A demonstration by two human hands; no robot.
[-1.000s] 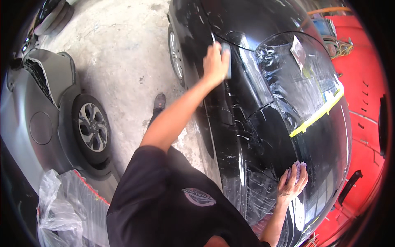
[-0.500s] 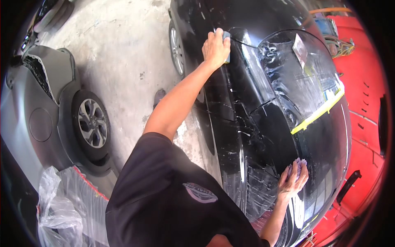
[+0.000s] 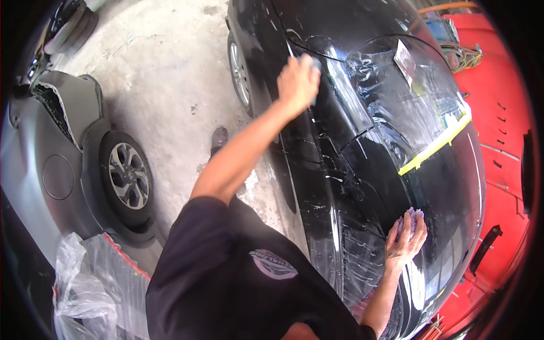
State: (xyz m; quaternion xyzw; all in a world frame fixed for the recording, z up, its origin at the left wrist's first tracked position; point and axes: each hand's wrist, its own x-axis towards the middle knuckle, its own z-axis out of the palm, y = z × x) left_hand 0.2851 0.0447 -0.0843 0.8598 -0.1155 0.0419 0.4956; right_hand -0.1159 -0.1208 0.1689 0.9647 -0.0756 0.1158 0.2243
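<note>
Concrete shop floor, black car [image 3: 362, 170] streaked wet all over, so plenty left to rub. Left hand [image 3: 297, 82] curled round a pale pad [image 3: 315, 68] by the roof; right hand [image 3: 403, 241] flat, fingers spread on a purple cloth [image 3: 412, 216].

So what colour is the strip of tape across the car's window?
Yellow tape, on the black car; the head view shows it.

Black car body [image 3: 317, 187], wet and glossy, carries the work. Directly on it: clear plastic masking film [image 3: 408, 102] over the glass, held along one edge by a strip of yellow tape [image 3: 433, 148]; a small square paper piece [image 3: 405, 59] on the film; a pale purple cloth [image 3: 409, 220] lying on the panel; a light-coloured pad [image 3: 315, 68] pressed against the upper side.
</note>
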